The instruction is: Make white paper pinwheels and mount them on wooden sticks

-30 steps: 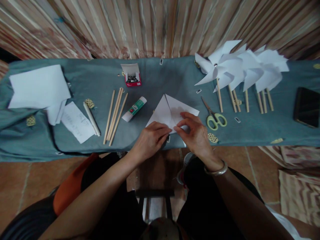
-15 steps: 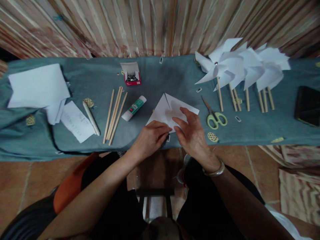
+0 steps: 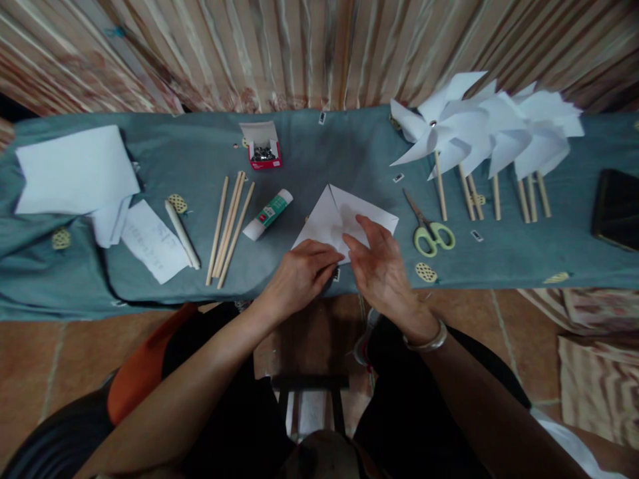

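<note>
A square sheet of white paper [image 3: 322, 216], turned cornerwise and with a slit or crease running in from its far corner, lies on the cloth-covered table. My left hand [image 3: 302, 273] has its fingers closed on the paper's near corner. Over the paper's right half is my right hand [image 3: 379, 269], fingers apart and holding nothing. Left of the paper lies a glue stick [image 3: 268, 215] with a green label. Scissors [image 3: 429, 229] with light green handles rest to the right, apart from both hands.
Several wooden sticks [image 3: 229, 229] and a white pen [image 3: 182, 234] lie left. Farther left are a paper stack [image 3: 74, 169] and a written note [image 3: 156, 243]. A red box of pins [image 3: 264, 156] stands behind. Several paper pinwheels [image 3: 449, 126] and a dark phone [image 3: 616, 209] lie right.
My right hand has shifted very slightly over the paper, its fingers still apart. My left hand keeps its place on the near corner.
</note>
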A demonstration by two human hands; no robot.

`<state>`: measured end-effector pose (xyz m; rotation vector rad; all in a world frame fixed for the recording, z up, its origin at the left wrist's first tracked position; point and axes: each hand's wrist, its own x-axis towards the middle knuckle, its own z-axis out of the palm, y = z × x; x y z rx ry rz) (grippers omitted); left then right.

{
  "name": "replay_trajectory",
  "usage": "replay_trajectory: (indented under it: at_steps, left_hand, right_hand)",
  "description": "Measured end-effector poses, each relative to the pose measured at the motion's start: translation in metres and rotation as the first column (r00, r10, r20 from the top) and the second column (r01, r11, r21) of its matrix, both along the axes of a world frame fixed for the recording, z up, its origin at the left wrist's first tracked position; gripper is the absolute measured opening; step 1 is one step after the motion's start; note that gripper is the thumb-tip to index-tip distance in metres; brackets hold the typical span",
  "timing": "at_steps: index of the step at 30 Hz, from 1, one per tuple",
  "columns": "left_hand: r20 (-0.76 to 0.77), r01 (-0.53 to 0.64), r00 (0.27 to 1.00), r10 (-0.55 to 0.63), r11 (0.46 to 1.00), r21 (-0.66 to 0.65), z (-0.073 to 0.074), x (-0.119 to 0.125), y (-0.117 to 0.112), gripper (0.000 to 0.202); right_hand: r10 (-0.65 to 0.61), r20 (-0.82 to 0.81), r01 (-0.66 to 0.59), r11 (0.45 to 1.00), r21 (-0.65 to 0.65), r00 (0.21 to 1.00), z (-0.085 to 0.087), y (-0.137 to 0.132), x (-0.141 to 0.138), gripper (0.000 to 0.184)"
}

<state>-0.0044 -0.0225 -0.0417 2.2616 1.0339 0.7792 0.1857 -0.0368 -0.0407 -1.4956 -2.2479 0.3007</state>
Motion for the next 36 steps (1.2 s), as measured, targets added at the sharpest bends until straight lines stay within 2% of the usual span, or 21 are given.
replay_trajectory:
  at_steps: [4, 12, 19, 23, 25, 29, 33, 36]
  left_hand:
    - [-0.012, -0.017, 1.0, 0.017, 1.0, 0.014, 0.0, 0.001, -0.003, 0.022]
    - [-0.065, -0.037, 0.997, 0.041, 0.997, 0.063, 0.0, 0.004, -0.008, 0.019]
    - [-0.128, -0.029, 0.991, 0.044, 0.992, 0.122, -0.003, 0.006, -0.005, 0.016]
    - [-0.146, -0.02, 0.988, 0.051, 0.978, 0.206, -0.004, 0.006, -0.005, 0.017]
    - [-0.172, 0.0, 0.984, 0.042, 0.972, 0.235, -0.003, 0.005, -0.005, 0.017]
    - [-0.252, 0.05, 0.967, 0.027, 0.955, 0.292, 0.002, -0.005, 0.003, 0.019]
    - [-0.297, 0.03, 0.952, 0.081, 0.936, 0.35, 0.006, -0.018, 0.016, 0.017]
    - [-0.293, -0.013, 0.947, 0.133, 0.925, 0.379, 0.007, -0.02, 0.018, 0.017]
  right_hand:
    - [0.0, 0.082, 0.004, 0.999, -0.043, 0.997, -0.001, -0.004, -0.005, 0.043]
    - [0.03, -0.007, -0.031, 0.999, -0.032, 1.0, -0.009, -0.005, -0.009, 0.057]
    - [0.025, 0.067, -0.023, 0.999, -0.034, 0.997, -0.005, -0.001, -0.01, 0.049]
    - [0.039, -0.049, -0.038, 0.999, 0.005, 0.998, -0.001, 0.007, 0.009, 0.044]
    - [-0.025, -0.119, 0.029, 0.999, 0.029, 0.993, 0.001, 0.013, 0.021, 0.047]
    - [-0.166, -0.153, 0.17, 0.985, 0.019, 0.974, 0.001, 0.022, 0.038, 0.043]
    - [-0.155, -0.147, 0.155, 0.988, -0.008, 0.977, 0.002, 0.021, 0.038, 0.042]
    - [-0.127, -0.097, 0.128, 0.992, 0.005, 0.987, 0.004, 0.018, 0.035, 0.041]
